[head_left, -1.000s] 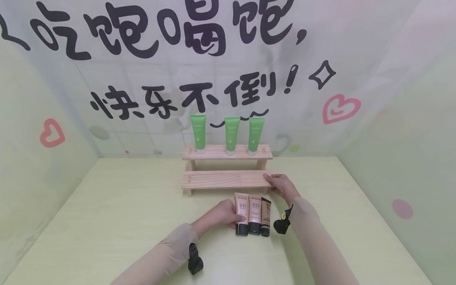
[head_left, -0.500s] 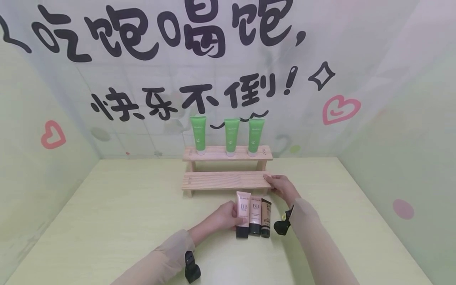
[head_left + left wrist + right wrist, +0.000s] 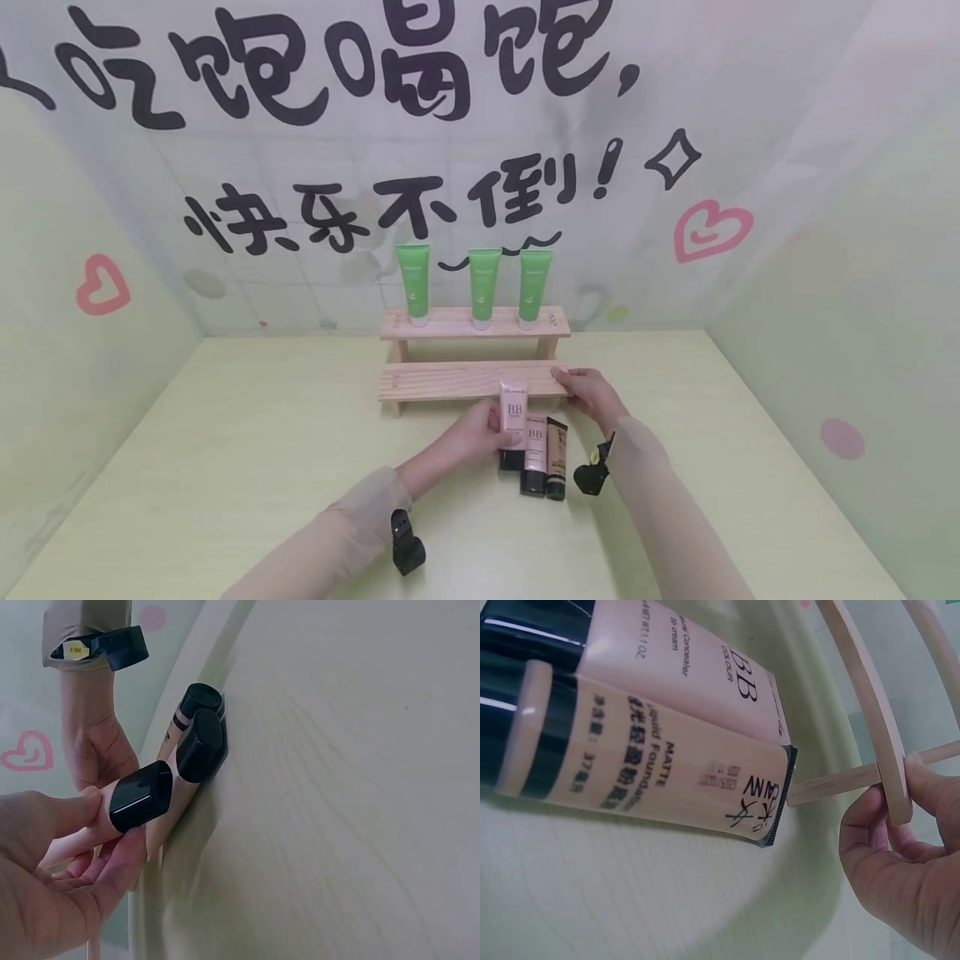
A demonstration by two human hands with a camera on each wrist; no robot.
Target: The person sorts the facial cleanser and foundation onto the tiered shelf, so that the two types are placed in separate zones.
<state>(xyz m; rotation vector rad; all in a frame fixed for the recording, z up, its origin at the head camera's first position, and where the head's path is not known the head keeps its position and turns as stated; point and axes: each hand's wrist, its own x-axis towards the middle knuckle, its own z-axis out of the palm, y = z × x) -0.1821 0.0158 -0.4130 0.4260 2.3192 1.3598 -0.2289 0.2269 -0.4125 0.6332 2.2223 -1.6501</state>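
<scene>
My left hand (image 3: 474, 429) pinches a pink BB cream tube (image 3: 513, 410) between thumb and fingers. In the left wrist view its black cap (image 3: 139, 799) is raised off the table. A second BB cream tube (image 3: 536, 442) and a tan liquid foundation tube (image 3: 557, 450) lie side by side on the table, to the right of the held one. My right hand (image 3: 596, 393) grips the right end of the lower shelf (image 3: 450, 380) of a two-step wooden rack. The right wrist view shows the thumb on top of the board (image 3: 870, 705) and curled fingers beneath.
Three green tubes stand on the upper shelf (image 3: 450, 322): a left one (image 3: 415, 283), a middle one (image 3: 483, 285) and a right one (image 3: 534, 285). A printed back wall (image 3: 337, 275) rises behind the rack. Side walls flank the pale wooden table (image 3: 285, 433).
My left hand has lifted the left BB cream tube and moved it forward, so its top now overlaps the lower shelf's front edge in the head view. My right hand stays on the shelf.
</scene>
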